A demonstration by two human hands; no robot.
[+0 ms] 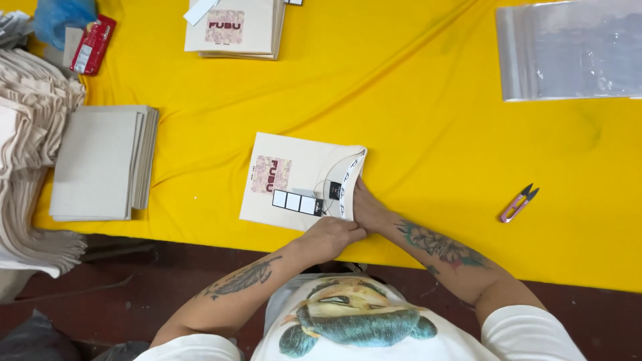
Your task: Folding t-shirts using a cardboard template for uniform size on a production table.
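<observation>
We look down on a yellow table cloth (414,100), where a folded cream shirt (301,177) lies near the front edge, its printed patch toward the left and its collar toward the right. Our left hand (333,237) rests curled, knuckles up, on the shirt's near right corner; whether it pinches the fabric we cannot tell. Our right hand (366,208) lies flat, fingers extended, pressed against the collar edge just beside a black-and-white hang tag (297,202). The two hands touch at that corner. To the left sits a stack of grey cardboard sheets (100,162), with a pile of folded cream fabric (27,160) beyond it. Further folded shirts (234,30) lie at the far edge, clear plastic bags (568,50) at upper right, and pink thread snips (518,202) well apart to the right.
</observation>
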